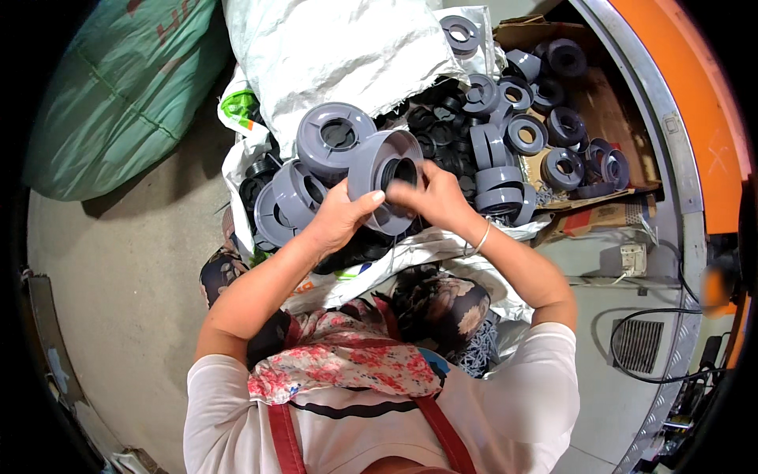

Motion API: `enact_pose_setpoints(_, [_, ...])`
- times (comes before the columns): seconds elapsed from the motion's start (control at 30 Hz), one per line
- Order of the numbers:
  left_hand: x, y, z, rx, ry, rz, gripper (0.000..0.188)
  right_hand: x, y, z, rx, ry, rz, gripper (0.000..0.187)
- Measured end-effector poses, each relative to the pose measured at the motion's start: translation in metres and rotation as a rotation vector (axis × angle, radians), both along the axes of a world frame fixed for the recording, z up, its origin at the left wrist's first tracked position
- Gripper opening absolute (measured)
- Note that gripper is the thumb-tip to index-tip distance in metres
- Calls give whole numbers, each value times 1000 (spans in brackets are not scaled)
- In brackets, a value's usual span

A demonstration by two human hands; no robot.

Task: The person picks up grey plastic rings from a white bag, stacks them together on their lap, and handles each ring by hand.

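Note:
A grey plastic cup-like ring (365, 166) is held up in front of me, its open side tilted to the right. Inside it sits a black ribbed ring (399, 171). My left hand (347, 217) grips the grey ring's lower left edge, thumb on the near side. My right hand (437, 197) is closed at its right side, with blurred fingertips at the black ring. Just behind stands a grey flanged ring (316, 146). More grey rings (278, 225) lie left of my left hand. Beyond my right hand is a heap of black plastic parts (442, 126).
A white woven sack (332, 55) lies beyond the pile. At the right, a cardboard box (612, 103) holds several grey rings, beside a machine with an orange panel (703, 118). A big green sack (134, 103) stands at far left. A black cable (620, 324) loops at the lower right.

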State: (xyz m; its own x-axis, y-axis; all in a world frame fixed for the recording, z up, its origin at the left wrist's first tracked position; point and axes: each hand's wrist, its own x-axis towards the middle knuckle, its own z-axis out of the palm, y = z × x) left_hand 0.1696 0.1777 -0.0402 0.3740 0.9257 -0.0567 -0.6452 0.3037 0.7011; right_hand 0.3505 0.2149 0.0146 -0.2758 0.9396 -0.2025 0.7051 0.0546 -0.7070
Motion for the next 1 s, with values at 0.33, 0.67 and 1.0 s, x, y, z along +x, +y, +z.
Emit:
enact_pose_setpoints(0.33, [-12,13,24,951,1136,371,83,96,44,-51,302,-428,-88,68])
enact_pose_setpoints(0.67, [-18,54,6,1076,1400,479,61,259,39,-133,474,-1271,230,32])
enact_pose_setpoints(1.0, [15,16,-14,1078,1108,167,49,242,74,-51,592,-1006,55,6])
